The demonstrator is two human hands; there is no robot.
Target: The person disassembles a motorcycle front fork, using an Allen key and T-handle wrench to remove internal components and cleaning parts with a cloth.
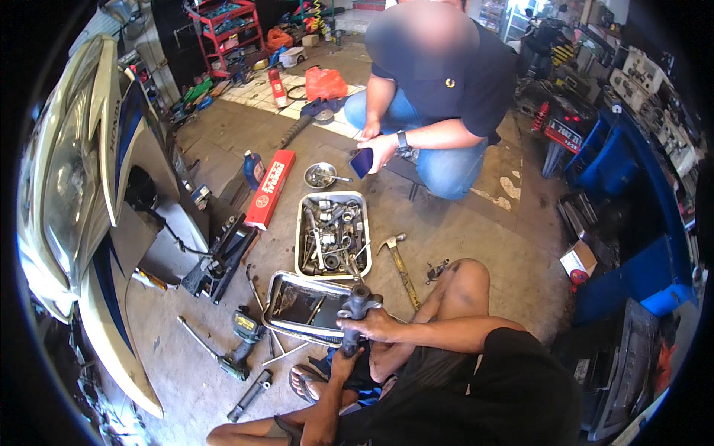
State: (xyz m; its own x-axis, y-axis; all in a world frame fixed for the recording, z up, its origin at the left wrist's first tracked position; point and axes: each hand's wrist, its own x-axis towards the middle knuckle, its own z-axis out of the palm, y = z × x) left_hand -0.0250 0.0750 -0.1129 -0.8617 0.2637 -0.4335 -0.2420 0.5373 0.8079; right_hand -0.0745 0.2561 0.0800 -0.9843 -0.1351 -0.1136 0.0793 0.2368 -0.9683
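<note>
A dark metal vehicle part, with a thick tube below and a wider, knobbed top, stands roughly upright between my legs. My right hand is wrapped round its middle from the side. Lower down, my left hand grips its bottom end. Just beyond the part lies a metal tray with a dark, dirty bottom and a few thin tools in it. Past that, a second white tray is heaped with sockets, wrenches and other metal pieces. A hammer with a yellowish handle rests to the right.
A cordless drill and a dark cylindrical tool lie on the floor at left. Nearby are a red box, a blue bottle and a small bowl. Opposite, a person squats holding a phone. White-blue motorcycle bodywork stands left.
</note>
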